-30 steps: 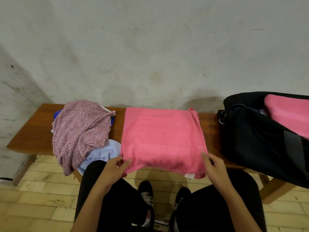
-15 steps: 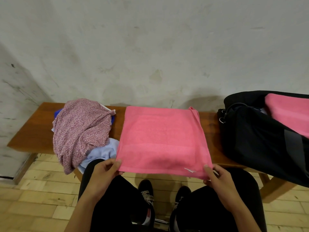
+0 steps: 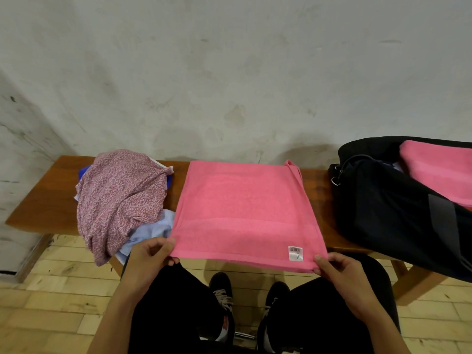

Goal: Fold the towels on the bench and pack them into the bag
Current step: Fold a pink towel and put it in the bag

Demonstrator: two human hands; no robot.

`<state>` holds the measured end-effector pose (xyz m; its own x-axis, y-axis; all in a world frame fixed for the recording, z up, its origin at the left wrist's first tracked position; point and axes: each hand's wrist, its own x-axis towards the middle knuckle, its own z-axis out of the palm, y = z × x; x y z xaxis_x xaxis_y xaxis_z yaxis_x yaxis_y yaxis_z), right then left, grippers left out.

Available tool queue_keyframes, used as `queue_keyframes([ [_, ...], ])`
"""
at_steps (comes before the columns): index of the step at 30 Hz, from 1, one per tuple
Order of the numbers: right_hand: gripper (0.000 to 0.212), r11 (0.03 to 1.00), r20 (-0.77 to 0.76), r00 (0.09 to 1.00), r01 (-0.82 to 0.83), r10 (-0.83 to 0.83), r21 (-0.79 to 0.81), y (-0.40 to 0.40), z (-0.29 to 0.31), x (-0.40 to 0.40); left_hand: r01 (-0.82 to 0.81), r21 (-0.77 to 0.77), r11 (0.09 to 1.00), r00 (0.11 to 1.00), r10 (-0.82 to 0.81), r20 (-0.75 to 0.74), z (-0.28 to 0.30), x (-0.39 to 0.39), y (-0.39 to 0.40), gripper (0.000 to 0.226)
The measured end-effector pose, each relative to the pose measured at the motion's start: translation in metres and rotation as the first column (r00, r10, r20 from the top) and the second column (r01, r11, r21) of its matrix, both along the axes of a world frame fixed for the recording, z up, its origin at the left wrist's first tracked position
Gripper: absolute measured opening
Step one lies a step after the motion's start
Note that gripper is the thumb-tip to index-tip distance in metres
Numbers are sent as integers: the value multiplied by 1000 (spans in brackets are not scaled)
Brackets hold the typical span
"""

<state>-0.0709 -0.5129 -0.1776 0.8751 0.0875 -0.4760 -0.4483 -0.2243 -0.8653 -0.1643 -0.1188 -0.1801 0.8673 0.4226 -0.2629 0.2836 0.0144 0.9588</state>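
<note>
A folded pink towel [image 3: 242, 213] lies across the middle of the wooden bench [image 3: 48, 198], its near edge hanging past the front. My left hand [image 3: 150, 259] pinches the near left corner. My right hand [image 3: 337, 272] pinches the near right corner, beside a small white label [image 3: 295, 253]. To the right sits an open black bag [image 3: 388, 208] with another pink towel [image 3: 439, 172] inside it. On the left of the bench lies a heap: a mottled pink cloth [image 3: 120, 198] over a light blue one [image 3: 150, 231].
A grey plastered wall [image 3: 229, 72] stands directly behind the bench. Below are my black-trousered legs, black shoes [image 3: 222, 295] and a pale tiled floor [image 3: 51, 302]. A bench leg [image 3: 419, 282] shows under the bag at the right.
Both hands have drawn the towel's near edge toward me and flattened it. The white label, hidden before, now faces up at the near right corner.
</note>
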Motion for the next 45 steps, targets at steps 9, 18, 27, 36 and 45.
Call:
queue_keyframes([
  [9, 32, 995, -63, 998, -1, 7, 96, -6, 5, -3, 40, -115, 993, 999, -41, -8, 1, -4, 4, 40],
  [18, 25, 981, -185, 975, -91, 123, 172, -6, 13, -4, 66, -237, 969, 998, -67, 3, 0, -6, 7, 33],
  [27, 15, 989, -149, 978, -145, 149, 41, 2, 20, -8, 51, -238, 970, 998, -60, -30, -1, -5, 7, 30],
  [36, 14, 991, -130, 983, -126, 130, 37, 2, 21, -10, 131, -72, 989, 991, -132, -12, 4, -9, 1, 33],
  [45, 42, 994, 44, 994, -98, 100, -38, 9, 19, -12, 70, 92, 993, 997, -68, -20, 7, -8, -7, 6],
])
